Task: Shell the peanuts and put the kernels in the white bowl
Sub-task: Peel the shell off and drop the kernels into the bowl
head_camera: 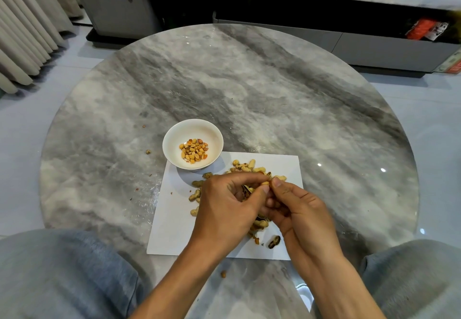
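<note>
Both hands meet above the white paper sheet (279, 166). Left hand (224, 204) curls round a split peanut shell (247, 191); right hand (296, 206) pinches a pale kernel (265, 183) at the fingertips, thumbs touching. Unshelled peanuts (245, 166) lie scattered on the sheet under and beyond the hands. White bowl (192, 144), kernels inside, sits at the sheet's far left corner on the marble table (274, 89).

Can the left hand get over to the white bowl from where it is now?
Probably yes. The left hand is pinching a peanut with the right hand; the white bowl sits just ahead-left with nothing between.
</note>
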Demonstrator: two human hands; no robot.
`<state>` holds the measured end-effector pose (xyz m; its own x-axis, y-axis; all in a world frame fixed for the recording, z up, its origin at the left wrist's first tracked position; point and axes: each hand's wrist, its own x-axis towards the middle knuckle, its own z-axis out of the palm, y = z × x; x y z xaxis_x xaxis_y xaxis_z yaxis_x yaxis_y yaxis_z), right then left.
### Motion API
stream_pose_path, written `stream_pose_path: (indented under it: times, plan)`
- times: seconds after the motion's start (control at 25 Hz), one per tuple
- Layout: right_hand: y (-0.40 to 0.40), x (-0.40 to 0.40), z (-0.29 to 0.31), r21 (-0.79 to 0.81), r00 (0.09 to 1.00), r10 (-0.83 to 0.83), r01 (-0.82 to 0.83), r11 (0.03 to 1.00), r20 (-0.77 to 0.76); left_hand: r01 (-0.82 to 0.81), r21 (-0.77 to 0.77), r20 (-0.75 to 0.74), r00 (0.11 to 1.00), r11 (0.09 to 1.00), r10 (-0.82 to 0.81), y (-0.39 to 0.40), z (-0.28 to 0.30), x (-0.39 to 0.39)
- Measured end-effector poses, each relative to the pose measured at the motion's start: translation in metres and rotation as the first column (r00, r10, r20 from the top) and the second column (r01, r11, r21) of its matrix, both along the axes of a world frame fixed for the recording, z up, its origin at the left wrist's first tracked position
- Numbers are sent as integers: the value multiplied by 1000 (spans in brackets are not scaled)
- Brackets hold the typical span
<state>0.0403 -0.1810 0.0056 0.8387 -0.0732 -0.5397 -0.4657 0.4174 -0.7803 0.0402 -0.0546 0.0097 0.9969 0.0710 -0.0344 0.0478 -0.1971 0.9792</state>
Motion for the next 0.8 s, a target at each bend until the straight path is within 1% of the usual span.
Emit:
stream_pose_path:
  times: [0.08,0.2,0.28,0.44,0.48,0.6,0.64,0.68,0.72,0.76,0.8]
  plan:
    - [-2,1,-1,38,997,-39,42,998,-62,-23,-55,-68,998,998,20,1,0,1]
    - [-4,0,-3,7,992,-64,65,998,-110,-12,-96,-103,995,995,2,3,3,2]
    - [-4,0,-1,15,995,-36,38,999,-95,31,-83,-99,994,996,-39,3,7,1]
    - [-1,-1,5,120,999,12,-6,993,-52,59,-80,-78,995,995,-65,6,-2,4]
    - [-1,-1,6,130,998,14,-7,991,-54,61,-43,-50,997,997,-63,6,-4,4]
    - [-1,-1,4,147,996,2,11,989,-90,45,172,103,993,984,-64,5,-10,3]
    - [-1,-1,4,148,994,-12,28,989,-106,39,201,110,992,979,-62,5,-10,3]
    - [-1,-2,2,152,992,-32,50,987,-122,38,189,68,996,981,-52,5,-8,2]
    - [0,-2,1,163,990,-52,74,984,-132,34,130,-17,999,991,-32,5,-6,2]
    - [0,-2,0,179,987,-75,100,979,-141,7,10,-129,992,1000,-6,4,-4,3]
    - [0,-2,-1,194,983,-100,129,972,-151,-56,-149,-261,965,987,16,5,-3,5]
